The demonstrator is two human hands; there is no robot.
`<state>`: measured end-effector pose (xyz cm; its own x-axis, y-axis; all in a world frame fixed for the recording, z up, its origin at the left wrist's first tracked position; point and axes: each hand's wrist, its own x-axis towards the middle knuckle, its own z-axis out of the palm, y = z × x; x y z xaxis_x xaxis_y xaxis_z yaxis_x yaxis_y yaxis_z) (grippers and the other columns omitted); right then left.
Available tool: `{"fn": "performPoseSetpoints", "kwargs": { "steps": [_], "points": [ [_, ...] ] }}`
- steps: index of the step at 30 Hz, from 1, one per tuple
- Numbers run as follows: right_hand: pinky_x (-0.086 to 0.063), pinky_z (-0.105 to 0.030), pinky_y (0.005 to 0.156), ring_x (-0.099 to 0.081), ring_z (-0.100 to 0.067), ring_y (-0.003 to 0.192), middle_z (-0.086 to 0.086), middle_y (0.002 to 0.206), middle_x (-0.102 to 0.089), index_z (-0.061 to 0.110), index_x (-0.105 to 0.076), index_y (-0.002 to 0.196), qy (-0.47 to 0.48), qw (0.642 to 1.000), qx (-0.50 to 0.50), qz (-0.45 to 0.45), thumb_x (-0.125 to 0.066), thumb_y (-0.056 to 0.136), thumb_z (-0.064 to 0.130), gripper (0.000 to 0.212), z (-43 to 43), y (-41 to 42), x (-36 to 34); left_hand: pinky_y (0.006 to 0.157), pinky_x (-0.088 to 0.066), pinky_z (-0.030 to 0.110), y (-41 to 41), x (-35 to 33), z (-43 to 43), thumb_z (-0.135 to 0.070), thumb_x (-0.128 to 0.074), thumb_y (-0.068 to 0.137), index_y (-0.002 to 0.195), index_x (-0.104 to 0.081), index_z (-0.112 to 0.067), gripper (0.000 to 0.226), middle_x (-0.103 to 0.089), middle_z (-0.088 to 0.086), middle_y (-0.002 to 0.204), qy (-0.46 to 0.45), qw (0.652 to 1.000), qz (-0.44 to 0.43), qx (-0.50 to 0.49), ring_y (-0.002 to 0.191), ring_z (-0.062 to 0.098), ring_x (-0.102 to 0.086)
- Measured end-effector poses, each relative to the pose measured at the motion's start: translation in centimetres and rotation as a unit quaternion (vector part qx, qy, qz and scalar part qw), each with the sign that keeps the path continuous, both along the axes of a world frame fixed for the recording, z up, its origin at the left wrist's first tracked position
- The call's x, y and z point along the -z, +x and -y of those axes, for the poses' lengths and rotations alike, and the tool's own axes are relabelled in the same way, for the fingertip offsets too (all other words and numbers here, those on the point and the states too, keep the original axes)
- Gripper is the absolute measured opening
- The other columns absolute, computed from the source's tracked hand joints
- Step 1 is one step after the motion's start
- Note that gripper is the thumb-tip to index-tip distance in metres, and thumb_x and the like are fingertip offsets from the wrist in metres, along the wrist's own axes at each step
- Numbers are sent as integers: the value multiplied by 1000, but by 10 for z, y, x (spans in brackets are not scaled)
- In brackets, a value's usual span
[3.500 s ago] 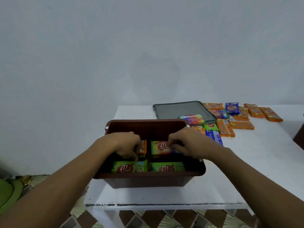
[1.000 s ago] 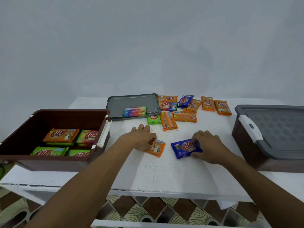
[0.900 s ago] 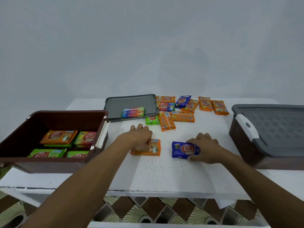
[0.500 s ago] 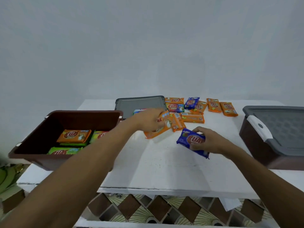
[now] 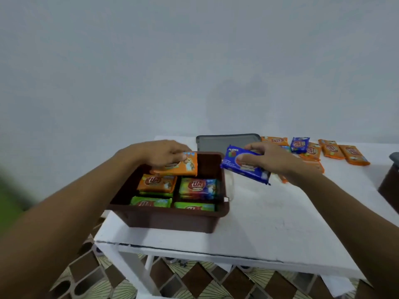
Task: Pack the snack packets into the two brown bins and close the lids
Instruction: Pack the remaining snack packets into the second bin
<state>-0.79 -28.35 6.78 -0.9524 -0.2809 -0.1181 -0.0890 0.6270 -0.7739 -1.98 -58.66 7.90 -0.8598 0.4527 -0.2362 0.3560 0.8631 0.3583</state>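
Bottom of frame: patterned floor tiles (image 5: 194, 281) under the white table (image 5: 269, 223).

Centre, on the table's near left corner: the open brown bin (image 5: 168, 219). Inside, two green packets (image 5: 151, 201) lie along the near wall. Behind them sit an orange packet (image 5: 156, 183) on the left and a multi-coloured packet (image 5: 199, 186) on the right, each on top of others.

My left hand (image 5: 159, 155) is above the bin's far left part, fingers curled over a second orange packet (image 5: 187, 167), held clear of the stack below it.

My right hand (image 5: 269, 160) is just right of the bin's far corner, pinching a blue packet (image 5: 239, 169), thumb on its face. The packet is in the air above the table, tilted down to the right.

Behind both hands: the grey lid (image 5: 226, 141), flat on the table, partly hidden.

Upper right: loose packets (image 5: 330, 148) on the tabletop, mostly orange, with one small blue packet (image 5: 299, 145) among them.

Right edge: a sliver of the second brown bin (image 5: 390, 186), with something grey on top.
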Motion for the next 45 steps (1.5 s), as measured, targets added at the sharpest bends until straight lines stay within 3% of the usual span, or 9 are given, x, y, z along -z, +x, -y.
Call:
{"fn": "performPoseSetpoints", "kwargs": {
  "steps": [4,8,12,16,20,24,38,42,45],
  "points": [
    [-55,-26,77,-60,-9,93,11,107,-57,33,-43,120,103,991,-70,-39,-83,67,47,68,56,-3,-9,81,-46,33,3,30,36,-57,-61,84,134,-28,-27,67,-62,-2,107,-64,997,6,-51,91,15,-61],
    [-50,-25,72,-57,-12,92,4,113,-59,29,-43,118,277,947,-122,-103,-82,66,48,67,105,-7,4,72,-49,37,1,53,61,-49,-76,67,109,-21,-29,72,-57,0,91,-145,989,-28,-29,76,17,-58],
    [-52,-36,82,-55,-18,100,0,116,-57,23,-50,122,423,878,-146,-168,-73,67,61,72,132,-10,26,73,-51,41,-7,65,72,-49,-73,62,108,-34,-26,64,-59,0,98,-173,979,-112,13,84,23,-57],
    [-36,-49,98,-42,-24,120,-4,127,-46,21,-55,128,490,823,-176,-227,-66,75,59,66,140,-17,51,70,-47,36,-8,73,73,-52,-68,69,115,-52,-23,56,-59,-2,110,-236,955,-165,65,95,22,-59],
    [-41,-41,91,-51,-23,114,-3,125,-53,22,-53,131,472,838,-176,-209,-64,83,48,55,141,-15,59,63,-43,36,-5,74,71,-47,-66,81,117,-64,-17,47,-49,-1,114,-257,947,-179,75,95,22,-56],
    [-44,-34,76,-58,-22,107,-2,123,-57,23,-49,131,462,843,-175,-213,-70,79,48,62,142,-16,62,64,-40,33,-7,72,65,-46,-70,79,124,-58,-18,54,-52,-1,116,-260,946,-178,82,95,22,-59],
    [-49,-37,86,-60,-22,106,-3,123,-60,19,-55,127,464,849,-155,-200,-71,80,45,56,142,-20,62,68,-38,35,-9,75,60,-51,-74,75,122,-58,-19,60,-57,2,119,-258,946,-190,43,103,26,-59],
    [-37,-41,100,-61,-20,103,-2,109,-67,19,-61,112,483,826,-141,-254,-58,86,53,43,133,-10,60,69,-39,34,-12,74,63,-60,-73,71,113,-60,-22,58,-58,-2,113,-252,951,-173,40,99,23,-58],
    [-40,-38,99,-59,-16,102,4,107,-67,23,-64,109,396,856,-85,-321,-50,89,51,37,105,-5,54,65,-38,32,-14,69,61,-55,-67,78,97,-58,-26,36,-59,-5,104,-222,959,-172,32,92,19,-58]
  ]
}}
